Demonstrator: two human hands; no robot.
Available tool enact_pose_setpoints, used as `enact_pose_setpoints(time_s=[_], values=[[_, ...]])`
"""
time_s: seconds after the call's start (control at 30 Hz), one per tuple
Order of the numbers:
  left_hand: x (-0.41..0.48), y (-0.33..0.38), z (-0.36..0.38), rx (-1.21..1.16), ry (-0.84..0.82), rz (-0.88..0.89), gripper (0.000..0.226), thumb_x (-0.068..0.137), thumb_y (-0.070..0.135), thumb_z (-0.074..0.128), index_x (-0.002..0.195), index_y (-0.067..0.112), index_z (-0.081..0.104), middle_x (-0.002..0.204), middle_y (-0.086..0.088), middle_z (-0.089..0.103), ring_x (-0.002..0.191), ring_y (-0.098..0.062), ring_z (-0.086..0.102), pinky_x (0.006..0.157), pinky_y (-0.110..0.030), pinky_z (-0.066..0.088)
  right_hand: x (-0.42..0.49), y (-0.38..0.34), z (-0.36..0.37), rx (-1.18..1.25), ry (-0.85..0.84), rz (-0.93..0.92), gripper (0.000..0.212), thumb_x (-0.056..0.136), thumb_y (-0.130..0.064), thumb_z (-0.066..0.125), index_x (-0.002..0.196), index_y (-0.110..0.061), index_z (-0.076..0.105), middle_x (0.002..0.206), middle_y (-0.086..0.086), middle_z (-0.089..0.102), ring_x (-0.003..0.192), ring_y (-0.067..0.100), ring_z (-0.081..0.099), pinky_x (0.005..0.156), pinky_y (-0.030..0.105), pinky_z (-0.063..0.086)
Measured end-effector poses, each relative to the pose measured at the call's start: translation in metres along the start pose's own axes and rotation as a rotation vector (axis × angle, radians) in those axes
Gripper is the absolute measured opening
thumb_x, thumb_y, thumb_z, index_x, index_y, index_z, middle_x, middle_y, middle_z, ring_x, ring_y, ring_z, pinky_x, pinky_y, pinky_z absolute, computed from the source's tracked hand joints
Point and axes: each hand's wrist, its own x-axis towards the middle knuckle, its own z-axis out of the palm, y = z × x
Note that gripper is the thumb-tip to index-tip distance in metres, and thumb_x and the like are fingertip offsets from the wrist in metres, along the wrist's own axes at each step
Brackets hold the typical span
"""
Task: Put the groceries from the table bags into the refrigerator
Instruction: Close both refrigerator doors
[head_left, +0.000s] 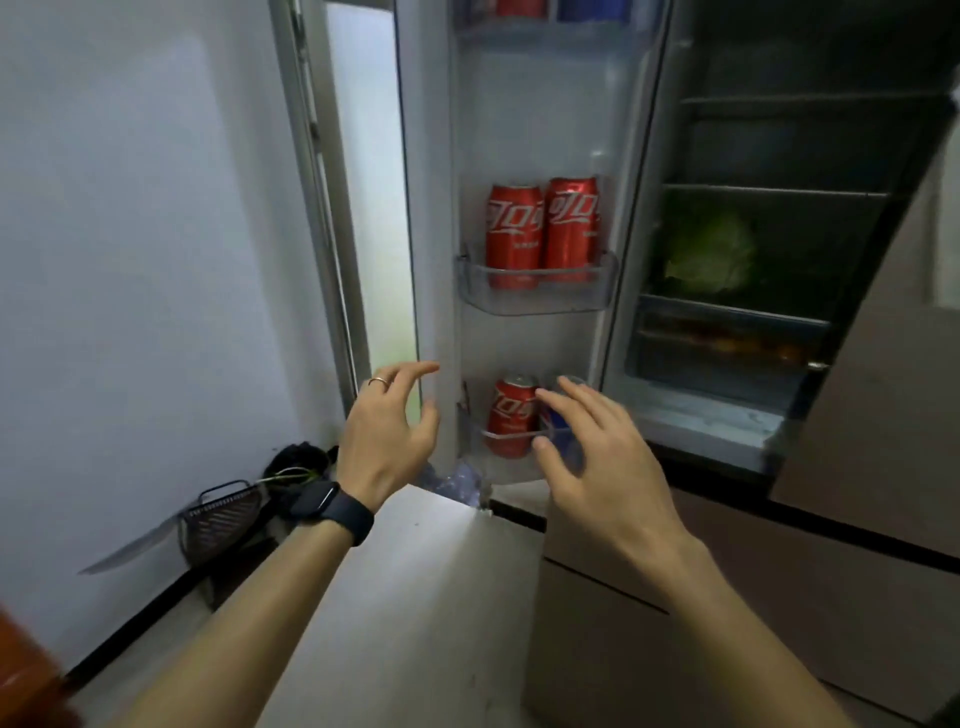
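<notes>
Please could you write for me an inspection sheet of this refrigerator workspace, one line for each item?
Surface: open white refrigerator door with middle clear plastic shelf and lower clear plastic shelf.
Job's things: two red cola cans upright on the middle shelf; single red cola can and blue can, partly hidden, on the lower shelf; green leafy cabbage inside.
Clutter: dark mesh basket on the floor by the wall; crumpled clear plastic below the door.
Hands: left hand open, holds nothing; right hand open before the blue can, contact unclear.
Cables: nothing seen.
Surroundings: white wall, pale floor.
</notes>
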Motion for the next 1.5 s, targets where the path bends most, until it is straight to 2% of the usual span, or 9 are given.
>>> enact_pose_setpoints(time_s=[0.2,0.4,0.5,0.63,0.7,0.83,1.07,1.33,1.5], values=[[0.053,-0.073,0.006,-0.282,-0.018,-0.222,0.038,0.098,0.026,0.052,0.136,0.027,0.053,0.135,0.003,0.057,0.125,-0.015,0.051,0.106,-0.034,0.041,0.045,-0.064,0.081,0.125,0.19,-0.072,0.061,0.096,-0.034,0.059,0.152,-0.032,0.035,0.165,-0.011,0.011,0.147,0.016,0.026,0.111,0.039,0.038],[0.093,-0.108,0.047,-0.573,-0.226,-0.44,0.046,0.106,0.035,0.038,0.149,0.021,0.04,0.151,-0.005,0.044,0.139,-0.019,0.04,0.117,-0.034,0.029,0.082,-0.071,0.152,-0.022,0.193,-0.048,0.08,0.096,-0.032,0.06,0.159,-0.025,0.011,0.167,-0.003,-0.006,0.147,0.024,0.028,0.109,0.043,0.043],[0.108,-0.117,0.064,-0.608,-0.34,-0.476,0.051,0.107,0.039,0.027,0.153,0.016,0.032,0.158,-0.002,0.033,0.146,-0.019,0.029,0.116,-0.029,0.02,0.087,-0.06,0.172,-0.121,0.193,-0.044,0.081,0.094,-0.021,0.062,0.159,-0.016,0.014,0.167,0.007,-0.005,0.145,0.03,0.03,0.106,0.048,0.045],[0.121,-0.132,0.097,-0.694,-0.423,-0.5,0.06,0.091,0.069,0.026,0.117,0.027,0.061,0.131,-0.006,0.061,0.126,-0.028,0.052,0.112,-0.046,0.036,0.088,-0.051,0.177,-0.179,0.177,-0.079,0.078,0.097,-0.021,0.06,0.159,-0.016,0.012,0.167,0.007,-0.011,0.148,0.03,0.022,0.11,0.039,0.037],[0.119,-0.134,0.108,-0.708,-0.405,-0.52,0.074,0.085,0.08,0.023,0.119,0.027,0.061,0.129,-0.003,0.062,0.12,-0.023,0.055,0.11,-0.044,0.038,0.086,-0.05,0.175,-0.174,0.168,-0.104,0.078,0.098,-0.022,0.059,0.159,-0.017,0.01,0.166,0.005,-0.012,0.15,0.028,0.021,0.108,0.034,0.036],[0.095,-0.109,0.083,-0.688,-0.366,-0.441,0.055,0.106,0.049,0.021,0.14,0.014,0.046,0.138,-0.002,0.05,0.122,-0.011,0.044,0.101,-0.024,0.028,0.075,-0.045,0.169,-0.168,0.196,-0.128,0.075,0.099,-0.02,0.057,0.158,-0.013,0.012,0.167,0.007,-0.011,0.152,0.025,0.014,0.113,0.037,0.035],[0.039,-0.095,0.066,-0.695,-0.386,-0.349,0.043,0.101,0.046,0.046,0.14,0.026,0.046,0.134,0.001,0.058,0.123,-0.015,0.054,0.107,-0.036,0.045,0.031,-0.031,0.153,-0.152,0.323,-0.069,0.073,0.1,-0.01,0.049,0.158,-0.009,0.004,0.166,0.012,-0.008,0.152,0.031,0.014,0.113,0.057,0.035],[-0.043,-0.024,0.065,-0.582,-0.279,-0.121,0.045,0.1,0.032,0.055,0.143,0.031,0.044,0.12,0.019,0.054,0.113,-0.003,0.053,0.09,-0.021,0.047,-0.027,-0.002,0.11,-0.083,0.463,0.164,0.062,0.103,-0.011,0.031,0.158,-0.011,0.004,0.167,0.007,-0.006,0.154,0.017,0.002,0.123,0.035,0.013],[-0.068,0.011,0.09,-0.488,-0.264,-0.003,0.049,0.099,0.032,0.057,0.146,0.028,0.042,0.127,0.011,0.058,0.11,0.002,0.053,0.088,-0.023,0.053,-0.052,0.033,0.073,-0.075,0.499,0.298,0.07,0.1,-0.012,0.038,0.159,-0.025,0.003,0.167,-0.003,0.0,0.152,0.02,0.013,0.121,0.046,0.02]])
